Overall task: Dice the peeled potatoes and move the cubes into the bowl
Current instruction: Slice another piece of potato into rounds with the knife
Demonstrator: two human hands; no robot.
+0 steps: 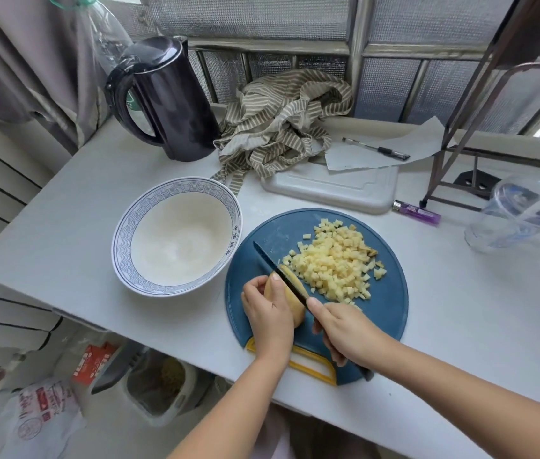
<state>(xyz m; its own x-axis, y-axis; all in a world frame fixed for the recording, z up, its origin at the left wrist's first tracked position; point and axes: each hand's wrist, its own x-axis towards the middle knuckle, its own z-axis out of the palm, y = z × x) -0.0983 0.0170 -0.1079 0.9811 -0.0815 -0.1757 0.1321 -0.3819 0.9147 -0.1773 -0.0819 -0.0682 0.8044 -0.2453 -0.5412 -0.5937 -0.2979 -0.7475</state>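
A round blue cutting board [387,303] lies near the table's front edge. A pile of small potato cubes [334,263] covers its middle and far part. My left hand [267,313] grips a peeled potato [296,314] on the board's left side. My right hand [348,332] holds a dark knife [278,270] by the handle, index finger along the spine, and the blade lies across the potato's top. A white bowl [175,240] with a blue patterned rim stands left of the board with nothing in it.
Behind the board lie a white cutting board [344,190], a striped cloth [281,124], a pen [376,149] on paper and a purple lighter [417,212]. A black kettle [165,97] stands back left. A plastic cup [520,213] lies at the right. The table edge runs just under my wrists.
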